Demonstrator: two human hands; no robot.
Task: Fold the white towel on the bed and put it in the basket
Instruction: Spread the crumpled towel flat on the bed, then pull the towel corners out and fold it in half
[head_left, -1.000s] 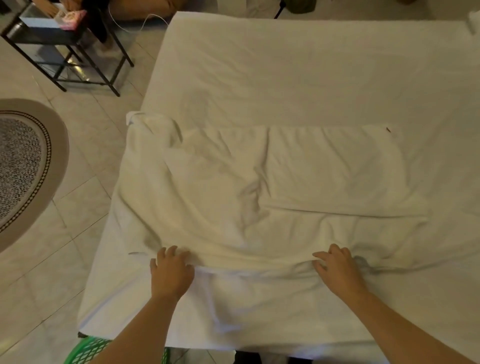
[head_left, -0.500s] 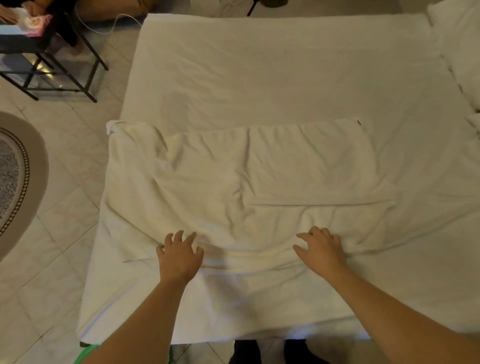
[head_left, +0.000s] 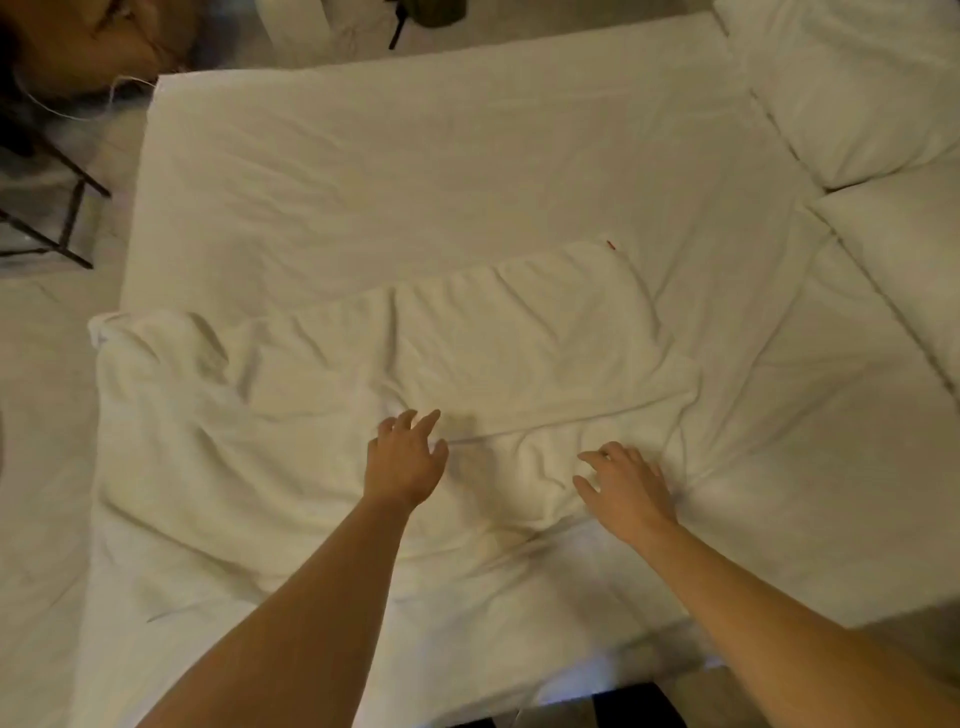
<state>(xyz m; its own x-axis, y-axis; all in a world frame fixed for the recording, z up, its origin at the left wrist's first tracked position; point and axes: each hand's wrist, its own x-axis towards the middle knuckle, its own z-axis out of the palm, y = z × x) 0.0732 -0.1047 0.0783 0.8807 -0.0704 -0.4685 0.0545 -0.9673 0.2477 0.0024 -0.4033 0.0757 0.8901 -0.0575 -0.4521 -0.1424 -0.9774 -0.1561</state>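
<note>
White terry cloth, the white towel (head_left: 322, 415), is lying rumpled across the near half of the bed (head_left: 415, 156), its left end hanging off the bed's left edge and its right part already doubled over. We are reaching in with both hands: our left hand (head_left: 402, 460) is hovering with fingers spread, holding nothing, just short of the folded layer's near edge; our right hand (head_left: 626, 486) is pressing flat, fingers splayed and gripping nothing, on the towel's near right part. We judge the step in hand to be smoothing before the next fold, so we are aiming to sweep outward from the middle, flattening creases while the right palm is anchoring the cloth. No basket is showing.
</note>
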